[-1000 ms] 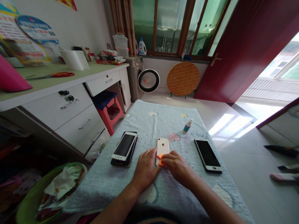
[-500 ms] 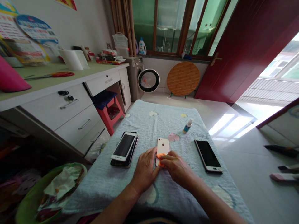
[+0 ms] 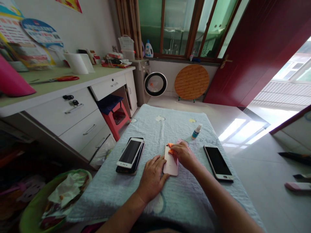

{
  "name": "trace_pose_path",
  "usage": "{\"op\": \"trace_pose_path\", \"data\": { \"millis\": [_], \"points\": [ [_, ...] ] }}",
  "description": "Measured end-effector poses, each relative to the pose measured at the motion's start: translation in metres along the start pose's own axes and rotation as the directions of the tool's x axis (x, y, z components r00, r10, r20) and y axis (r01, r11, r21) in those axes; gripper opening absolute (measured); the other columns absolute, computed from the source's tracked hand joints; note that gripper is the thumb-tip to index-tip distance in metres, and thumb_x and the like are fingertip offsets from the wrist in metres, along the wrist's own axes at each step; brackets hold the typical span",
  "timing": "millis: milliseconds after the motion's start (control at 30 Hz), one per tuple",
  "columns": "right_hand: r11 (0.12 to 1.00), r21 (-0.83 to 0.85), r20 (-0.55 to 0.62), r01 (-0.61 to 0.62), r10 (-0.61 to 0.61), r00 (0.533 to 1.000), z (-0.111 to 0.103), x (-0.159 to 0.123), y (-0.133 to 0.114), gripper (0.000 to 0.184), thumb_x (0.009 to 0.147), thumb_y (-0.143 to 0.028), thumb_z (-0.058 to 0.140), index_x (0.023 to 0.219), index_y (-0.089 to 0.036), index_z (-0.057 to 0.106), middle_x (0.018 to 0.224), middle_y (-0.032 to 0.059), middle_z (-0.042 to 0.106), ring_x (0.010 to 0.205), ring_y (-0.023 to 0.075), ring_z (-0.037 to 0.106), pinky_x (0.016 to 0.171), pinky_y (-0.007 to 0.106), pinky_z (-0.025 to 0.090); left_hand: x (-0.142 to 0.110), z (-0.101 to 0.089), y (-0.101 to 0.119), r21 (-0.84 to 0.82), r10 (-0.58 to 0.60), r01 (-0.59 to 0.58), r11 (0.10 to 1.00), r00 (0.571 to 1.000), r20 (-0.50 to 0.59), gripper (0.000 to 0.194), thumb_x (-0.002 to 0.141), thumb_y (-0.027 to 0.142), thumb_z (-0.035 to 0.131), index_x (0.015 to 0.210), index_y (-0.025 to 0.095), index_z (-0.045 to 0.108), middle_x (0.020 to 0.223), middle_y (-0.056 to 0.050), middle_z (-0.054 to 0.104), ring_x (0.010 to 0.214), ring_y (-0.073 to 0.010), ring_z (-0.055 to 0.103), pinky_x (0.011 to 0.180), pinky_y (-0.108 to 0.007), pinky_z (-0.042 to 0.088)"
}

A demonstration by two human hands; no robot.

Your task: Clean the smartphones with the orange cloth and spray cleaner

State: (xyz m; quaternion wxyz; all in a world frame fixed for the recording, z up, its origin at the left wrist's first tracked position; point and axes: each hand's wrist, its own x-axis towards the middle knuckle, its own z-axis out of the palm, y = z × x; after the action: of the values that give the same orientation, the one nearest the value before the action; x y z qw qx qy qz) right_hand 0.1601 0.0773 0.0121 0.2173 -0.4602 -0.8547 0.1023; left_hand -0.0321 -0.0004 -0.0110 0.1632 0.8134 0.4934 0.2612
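Note:
A pink smartphone (image 3: 170,167) lies back side up on the cloth-covered table. My left hand (image 3: 152,174) rests at its left side, fingertips on the edge and thumb at the bottom corner, holding it in place. Pinched in my right hand (image 3: 184,154) is an orange cloth (image 3: 170,149), pressed on the upper part of the phone's back. To the left, a white smartphone (image 3: 130,151) lies on top of a dark one (image 3: 127,171). Another smartphone (image 3: 218,162) with a black screen lies at the right. Beyond my right hand stands a small spray bottle (image 3: 196,132).
A light blue patterned cloth (image 3: 155,127) covers the table. On the left are a white desk (image 3: 60,113), a red stool (image 3: 116,119) and a green basket (image 3: 31,207) with crumpled paper. Behind the table are an open washing machine (image 3: 141,79) and a round wooden tabletop (image 3: 191,81).
My right hand has moved the orange cloth from the lower part of the phone's back up to its top. My left hand stays by the phone's left edge.

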Motion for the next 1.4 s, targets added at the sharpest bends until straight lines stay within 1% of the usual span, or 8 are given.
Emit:
{"op": "trace_pose_path", "data": {
  "millis": [267, 533, 667, 767, 900, 1033, 1233, 1400],
  "points": [
    [1.0, 0.013, -0.049, -0.014, 0.014, 0.999, 0.014, 0.013, -0.007, 0.023, 0.092, -0.013, 0.055, 0.071, -0.018, 0.066, 0.076, 0.0025, 0.07, 0.075, 0.0157, 0.056, 0.076, 0.026, 0.038, 0.0, 0.003, -0.003, -0.032, -0.003, 0.001, 0.999, 0.999, -0.054, 0.044, 0.083, 0.028, 0.064, 0.125, 0.02, 0.052, 0.13, -0.012, 0.059, 0.127, -0.0319, 0.049, 0.104, -0.055, 0.039],
    [0.97, 0.196, -0.011, 0.145, -0.146, 0.989, 0.016, -0.016, -0.035, 0.016, 0.09, -0.015, 0.059, 0.077, -0.019, 0.067, 0.088, 0.0043, 0.072, 0.08, 0.0174, 0.056, 0.079, 0.029, 0.044, -0.004, 0.012, -0.007, -0.096, -0.013, -0.002, 0.995, 0.987, -0.163, 0.065, 0.084, 0.032, 0.063, 0.139, 0.019, 0.03, 0.134, -0.015, 0.048, 0.126, -0.0297, 0.047, 0.103, -0.051, 0.041],
    [0.939, 0.323, 0.048, 0.118, -0.141, 0.989, 0.007, -0.036, -0.047, 0.016, 0.091, -0.013, 0.057, 0.082, -0.02, 0.068, 0.095, 0.0038, 0.072, 0.088, 0.0181, 0.058, 0.082, 0.029, 0.045, -0.003, 0.015, -0.009, -0.1, -0.036, 0.018, 0.995, 0.983, -0.182, 0.069, 0.085, 0.035, 0.062, 0.141, 0.019, 0.026, 0.137, -0.017, 0.042, 0.13, -0.0305, 0.042, 0.105, -0.051, 0.039],
    [0.898, 0.439, 0.099, 0.032, -0.084, 0.992, -0.005, -0.047, -0.047, 0.021, 0.09, -0.009, 0.053, 0.088, -0.021, 0.07, 0.101, 0.0032, 0.072, 0.096, 0.0181, 0.06, 0.086, 0.029, 0.046, -0.003, 0.017, -0.012, -0.082, -0.011, -0.003, 0.997, 0.986, -0.165, 0.072, 0.085, 0.038, 0.062, 0.143, 0.019, 0.023, 0.138, -0.017, 0.043, 0.13, -0.031, 0.042, 0.105, -0.052, 0.038],
    [0.778, 0.587, 0.185, -0.222, 0.138, 0.973, -0.016, -0.052, -0.034, 0.021, 0.087, -0.011, 0.051, 0.093, -0.021, 0.068, 0.086, 0.0019, 0.07, 0.08, 0.0154, 0.063, 0.074, 0.027, 0.047, -0.002, 0.018, -0.015, -0.051, 0.003, -0.01, 0.999, 0.99, -0.143, 0.075, 0.083, 0.041, 0.064, 0.143, 0.019, 0.025, 0.137, -0.016, 0.047, 0.128, -0.0311, 0.045, 0.106, -0.052, 0.037],
    [0.655, 0.693, 0.077, -0.302, 0.35, 0.934, -0.009, -0.049, -0.018, 0.018, 0.085, -0.019, 0.051, 0.103, -0.02, 0.056, 0.088, 0.0019, 0.065, 0.075, 0.0147, 0.061, 0.066, 0.026, 0.046, -0.003, 0.016, -0.015, -0.028, 0.009, -0.013, 1.0, 0.992, -0.126, 0.07, 0.084, 0.039, 0.064, 0.142, 0.02, 0.031, 0.137, -0.015, 0.049, 0.128, -0.0303, 0.045, 0.106, -0.051, 0.037],
    [0.899, 0.307, -0.132, -0.314, 0.367, 0.921, 0.01, -0.046, -0.013, 0.009, 0.08, -0.012, 0.051, 0.081, -0.02, 0.054, 0.08, 0.0002, 0.055, 0.066, 0.0132, 0.052, 0.065, 0.026, 0.041, -0.002, 0.011, -0.012, -0.014, 0.044, -0.046, 0.999, 0.995, -0.092, 0.057, 0.084, 0.045, 0.063, 0.132, 0.018, 0.046, 0.131, -0.013, 0.056, 0.125, -0.0303, 0.048, 0.106, -0.05, 0.038],
    [0.964, 0.177, -0.107, -0.2, 0.221, 0.969, 0.007, -0.049, -0.028, 0.015, 0.091, -0.017, 0.048, 0.08, -0.019, 0.058, 0.086, 0.0033, 0.054, 0.073, 0.015, 0.054, 0.069, 0.027, 0.045, -0.001, 0.008, -0.01, -0.018, 0.05, -0.052, 0.998, 0.995, -0.084, 0.054, 0.085, 0.043, 0.064, 0.13, 0.018, 0.048, 0.13, -0.012, 0.058, 0.125, -0.0293, 0.048, 0.105, -0.05, 0.039]
  ]
}}
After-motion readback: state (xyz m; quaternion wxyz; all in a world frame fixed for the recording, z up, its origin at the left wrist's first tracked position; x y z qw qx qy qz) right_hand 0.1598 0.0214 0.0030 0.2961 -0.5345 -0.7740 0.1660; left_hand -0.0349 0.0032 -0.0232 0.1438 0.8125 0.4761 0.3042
